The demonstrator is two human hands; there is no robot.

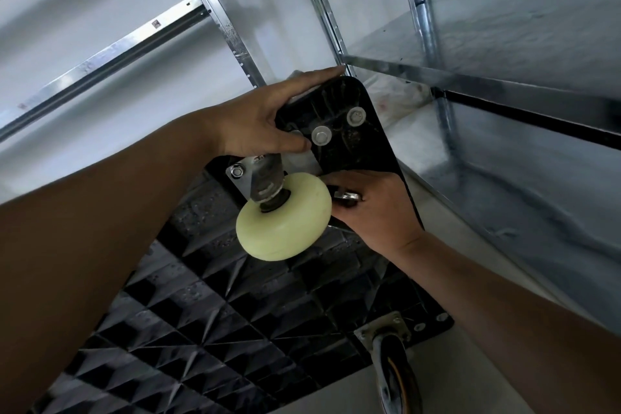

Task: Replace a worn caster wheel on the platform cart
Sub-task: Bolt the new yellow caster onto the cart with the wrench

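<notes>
Hands at work on the upturned platform cart, as I see it through the head camera: the black deck leans with its ribbed underside toward the lens, one rounded corner raised against the galvanised shelving behind. The cream caster wheel stands out from that underside near the raised corner, carried in a scuffed metal bracket whose mounting plate sits flat on the deck, one bolt head showing at the plate's left corner. The left hand lies released against the corner, index finger straight along the deck's edge and thumb stretched across the underside, its tip just beside a washered bolt; a second washered bolt sits a little farther up toward the corner. The right hand comes in from the lower right, touching the wheel's right side, its fingers curled round a small metal tool, dark with a shiny band; I cannot tell what kind of tool it is, nor what it bears on behind the wheel. At the deck's lower right corner a second caster, with a dark wheel, stays bolted on by its own plate.
</notes>
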